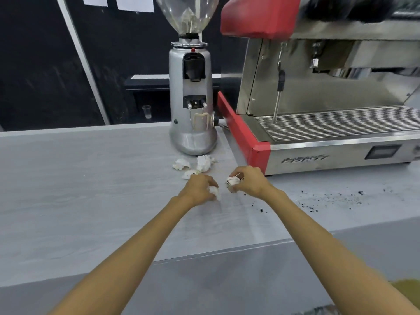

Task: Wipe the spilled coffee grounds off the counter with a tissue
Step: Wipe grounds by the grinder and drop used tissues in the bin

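Observation:
Both hands are low over the grey counter (91, 189), in front of the grinder. My left hand (198, 186) grips a crumpled white tissue (215, 192) that shows under its fingers. My right hand (248, 179) pinches a second small tissue wad (232, 180). Three more crumpled tissues lie just beyond the hands: one (181, 164), a bigger one (204, 162), and one partly hidden behind my left hand (189, 173). Dark coffee grounds (329, 200) are scattered on the counter to the right of my right forearm, in front of the espresso machine.
A silver coffee grinder (192, 110) with a clear hopper stands at the back of the counter. A red and steel espresso machine (329, 114) fills the right side, its steam wand (278, 96) hanging down. The counter's front edge (216, 254) runs below the forearms.

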### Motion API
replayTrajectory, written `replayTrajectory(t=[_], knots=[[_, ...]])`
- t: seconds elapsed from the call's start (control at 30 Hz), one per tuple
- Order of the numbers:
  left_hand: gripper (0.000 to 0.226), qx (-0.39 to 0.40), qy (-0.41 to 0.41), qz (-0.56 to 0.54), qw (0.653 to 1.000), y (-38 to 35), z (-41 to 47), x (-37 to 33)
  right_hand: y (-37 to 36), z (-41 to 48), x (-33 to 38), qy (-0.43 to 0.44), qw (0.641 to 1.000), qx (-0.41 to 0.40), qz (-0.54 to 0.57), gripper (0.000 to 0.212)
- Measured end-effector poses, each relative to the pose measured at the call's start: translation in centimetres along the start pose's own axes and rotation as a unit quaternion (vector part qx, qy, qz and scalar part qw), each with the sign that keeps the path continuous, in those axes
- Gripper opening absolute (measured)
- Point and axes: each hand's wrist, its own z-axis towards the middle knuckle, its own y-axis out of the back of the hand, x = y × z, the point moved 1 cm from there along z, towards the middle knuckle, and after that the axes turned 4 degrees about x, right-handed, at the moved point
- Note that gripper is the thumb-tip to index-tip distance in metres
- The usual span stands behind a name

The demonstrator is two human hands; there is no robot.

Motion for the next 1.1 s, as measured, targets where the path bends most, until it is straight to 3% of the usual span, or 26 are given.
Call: replayTrajectory(t=[0.23,0.5,0.73,0.83,0.93,1.0,1.1], knots=[[0.038,0.060,-0.089,0.058,0.993,-5.8,0.9,-11.8,8.2,-8.3,-7.5,-0.084,0.995,0.026,-0.038,0.036],[0.035,0.151,-0.176,0.046,0.972,-20.1,-0.1,-29.2,17.8,-23.9,-23.3,-0.222,0.973,-0.056,0.017,0.031],[0.033,0.262,-0.225,0.044,0.937,-34.9,-0.4,-41.2,21.2,-37.3,-36.6,-0.340,0.932,-0.115,0.054,0.029],[0.036,0.284,-0.231,0.045,0.929,-39.6,0.1,-44.4,21.6,-39.9,-41.4,-0.364,0.916,-0.147,0.088,0.008],[0.038,0.303,-0.223,0.039,0.926,-44.5,2.2,-46.9,22.3,-40.8,-46.7,-0.385,0.896,-0.182,0.123,0.012],[0.042,0.313,-0.209,0.020,0.926,-47.8,4.4,-48.2,22.7,-40.6,-50.5,-0.396,0.886,-0.193,0.146,0.030],[0.044,0.315,-0.185,-0.004,0.931,-52.4,8.6,-50.2,23.7,-38.9,-56.5,-0.397,0.880,-0.199,0.168,0.032]])
